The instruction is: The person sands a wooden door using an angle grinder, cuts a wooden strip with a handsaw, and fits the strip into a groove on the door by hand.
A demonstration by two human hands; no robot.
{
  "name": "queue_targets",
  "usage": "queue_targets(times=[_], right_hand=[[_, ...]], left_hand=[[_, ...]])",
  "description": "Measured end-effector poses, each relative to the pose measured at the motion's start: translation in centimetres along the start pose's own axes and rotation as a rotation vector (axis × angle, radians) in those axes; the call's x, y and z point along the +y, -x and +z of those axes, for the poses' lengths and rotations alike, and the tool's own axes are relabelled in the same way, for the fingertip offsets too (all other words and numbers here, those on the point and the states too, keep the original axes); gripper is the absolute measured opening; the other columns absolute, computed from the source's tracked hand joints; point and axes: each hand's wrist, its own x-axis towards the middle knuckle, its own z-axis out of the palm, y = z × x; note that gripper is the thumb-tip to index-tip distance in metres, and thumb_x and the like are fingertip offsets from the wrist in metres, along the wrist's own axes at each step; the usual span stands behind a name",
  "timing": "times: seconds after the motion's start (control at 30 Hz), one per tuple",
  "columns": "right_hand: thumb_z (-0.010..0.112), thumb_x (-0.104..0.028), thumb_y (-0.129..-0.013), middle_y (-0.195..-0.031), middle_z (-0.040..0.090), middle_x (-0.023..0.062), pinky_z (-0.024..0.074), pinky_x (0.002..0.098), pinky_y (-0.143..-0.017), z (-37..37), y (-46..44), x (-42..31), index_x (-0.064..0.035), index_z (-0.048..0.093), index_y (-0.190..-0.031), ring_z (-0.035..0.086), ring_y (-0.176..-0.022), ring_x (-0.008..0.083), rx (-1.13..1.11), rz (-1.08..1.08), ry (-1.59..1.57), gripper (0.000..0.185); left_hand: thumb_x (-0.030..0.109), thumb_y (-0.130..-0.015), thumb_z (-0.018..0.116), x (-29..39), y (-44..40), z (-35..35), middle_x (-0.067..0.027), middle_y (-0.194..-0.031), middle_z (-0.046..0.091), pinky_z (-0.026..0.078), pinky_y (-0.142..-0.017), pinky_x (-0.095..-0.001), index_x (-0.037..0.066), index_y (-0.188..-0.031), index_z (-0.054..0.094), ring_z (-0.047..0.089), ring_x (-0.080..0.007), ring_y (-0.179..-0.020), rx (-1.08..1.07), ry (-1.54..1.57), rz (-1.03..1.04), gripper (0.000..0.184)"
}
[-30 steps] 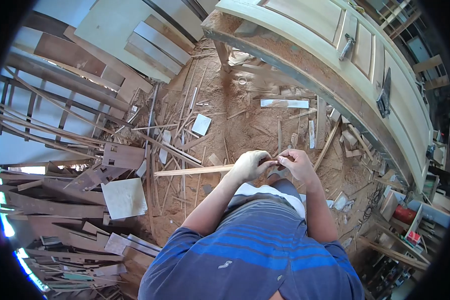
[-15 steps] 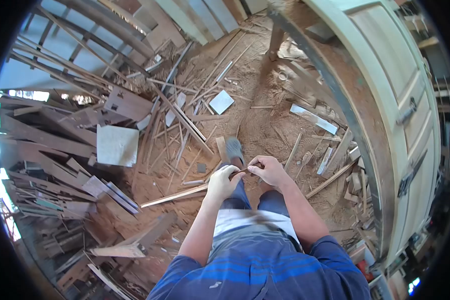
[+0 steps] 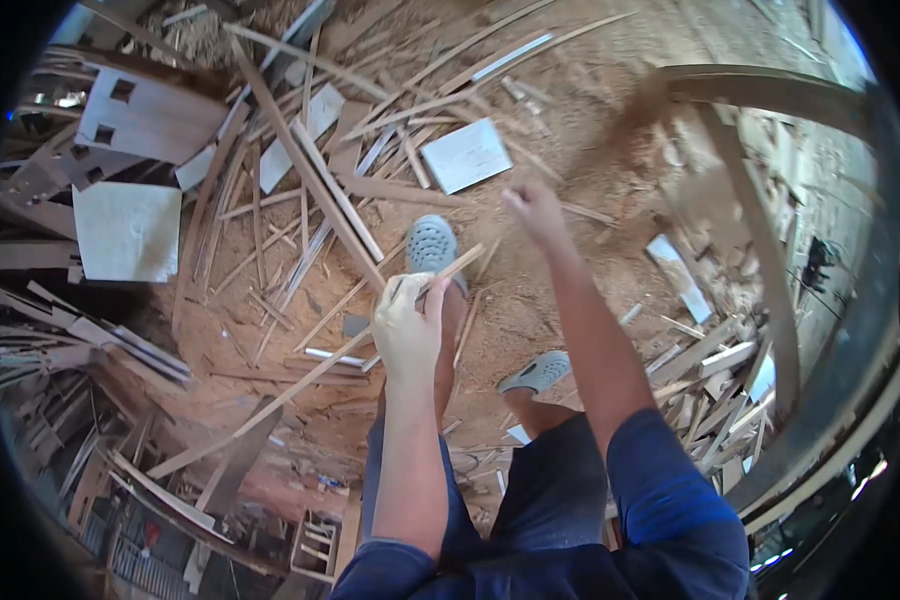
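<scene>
Left hand [image 3: 406, 318] pinched around wooden strip [image 3: 310, 377]

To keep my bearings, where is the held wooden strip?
In the head view, left of centre, the wooden strip runs through the left hand, its upper end appearing beside the left shoe.

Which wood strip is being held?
The long strip slanting through the left hand; the other strips nearby lie on the floor.
</scene>
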Motion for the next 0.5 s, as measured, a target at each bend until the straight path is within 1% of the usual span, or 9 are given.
queue_targets(times=[0.07, 0.1, 0.13, 0.17, 0.27, 0.33, 0.4, 0.43, 0.5], right_hand=[[0.087, -0.042, -0.09, -0.108, 0.079, 0.0236, 0.0596, 0.0508, -0.088, 6.5, -7.6, 5.4, -0.0033, 0.076, -0.122, 0.076, -0.096, 0.0406, 0.226, -0.071, 0.192, 0.051], [0.089, -0.042, -0.088, -0.113, 0.078, 0.0243, 0.0585, 0.0505, -0.092, 8.8, -9.7, 6.1, -0.003, 0.075, -0.124, 0.075, -0.102, 0.0398, 0.291, -0.046, 0.255, 0.055], [0.091, -0.042, -0.085, -0.118, 0.077, 0.0249, 0.0574, 0.0501, -0.096, 10.5, -11.1, 6.2, -0.0028, 0.074, -0.126, 0.074, -0.108, 0.0391, 0.364, -0.015, 0.319, 0.059], [0.092, -0.042, -0.083, -0.123, 0.076, 0.0255, 0.0564, 0.0498, -0.1, 11.6, -12.0, 6.1, -0.0025, 0.073, -0.128, 0.074, -0.114, 0.0383, 0.44, 0.015, 0.388, 0.063], [0.095, -0.039, -0.08, -0.138, 0.068, 0.0276, 0.0491, 0.0494, -0.112, 12.0, -10.7, 1.2, -0.0055, 0.072, -0.131, 0.063, -0.134, 0.0405, 0.409, 0.303, 0.536, 0.065], [0.094, -0.034, -0.081, -0.146, 0.061, 0.027, 0.0438, 0.0535, -0.115, 10.0, -10.5, 2.4, -0.0069, 0.07, -0.128, 0.054, -0.143, 0.0441, 0.025, 0.417, 0.097, 0.059], [0.091, -0.025, -0.086, -0.143, 0.063, 0.025, 0.0457, 0.0557, -0.11, 8.3, -8.9, 2.9, -0.0067, 0.068, -0.125, 0.057, -0.139, 0.0454, 0.079, 0.131, 0.081, 0.049], [0.088, -0.02, -0.09, -0.135, 0.068, 0.0232, 0.0503, 0.0558, -0.103, 7.6, -5.9, 2.2, -0.0058, 0.066, -0.122, 0.064, -0.13, 0.0449, 0.313, -0.2, 0.282, 0.042], [0.079, -0.011, -0.096, -0.12, 0.075, 0.0223, 0.0545, 0.0558, -0.091, 2.3, -1.1, -1.7, -0.0034, 0.064, -0.114, 0.072, -0.113, 0.0445, 0.425, -0.494, 0.397, 0.025]], left_hand=[[0.012, -0.093, 0.085, 0.5, -3.0, -0.4, -0.0145, -0.095, 0.076, 0.059, -0.078, -0.0422, 0.001, -0.101, 0.077, 0.075, -0.0331, -0.088, 0.019, -0.009, -0.08, 0.015], [0.012, -0.093, 0.086, 0.1, -4.1, -0.5, -0.0144, -0.096, 0.077, 0.059, -0.079, -0.041, 0.0, -0.1, 0.078, 0.076, -0.0316, -0.088, 0.014, -0.034, -0.063, 0.017], [0.012, -0.093, 0.086, -0.7, -4.7, -0.4, -0.0138, -0.096, 0.078, 0.059, -0.079, -0.0404, 0.0, -0.1, 0.078, 0.076, -0.0312, -0.088, -0.007, 0.039, -0.109, 0.016], [0.012, -0.093, 0.086, -1.4, -5.2, -0.4, -0.0136, -0.096, 0.078, 0.06, -0.079, -0.0404, 0.0, -0.1, 0.078, 0.076, -0.031, -0.088, -0.031, 0.02, -0.122, 0.016], [0.012, -0.093, 0.086, -2.6, -6.6, -0.7, -0.0136, -0.096, 0.078, 0.06, -0.079, -0.0407, 0.0, -0.1, 0.078, 0.076, -0.031, -0.088, -0.052, -0.04, -0.123, 0.016], [0.012, -0.093, 0.086, -2.4, -6.9, -1.0, -0.0139, -0.096, 0.078, 0.06, -0.079, -0.0408, 0.0, -0.1, 0.078, 0.076, -0.0312, -0.088, -0.05, -0.054, -0.128, 0.016], [0.012, -0.093, 0.086, -1.9, -7.6, -0.8, -0.0145, -0.097, 0.078, 0.06, -0.079, -0.0408, 0.0, -0.1, 0.078, 0.076, -0.0313, -0.088, -0.033, -0.033, -0.128, 0.017], [0.013, -0.094, 0.086, -1.9, -7.7, -0.5, -0.0155, -0.096, 0.078, 0.06, -0.079, -0.0407, 0.0, -0.1, 0.078, 0.076, -0.0314, -0.087, -0.018, -0.01, -0.095, 0.017], [0.013, -0.094, 0.085, -1.1, -8.1, -0.3, -0.0159, -0.096, 0.077, 0.06, -0.078, -0.0409, 0.0, -0.1, 0.078, 0.076, -0.0316, -0.087, -0.018, -0.019, -0.07, 0.016]])
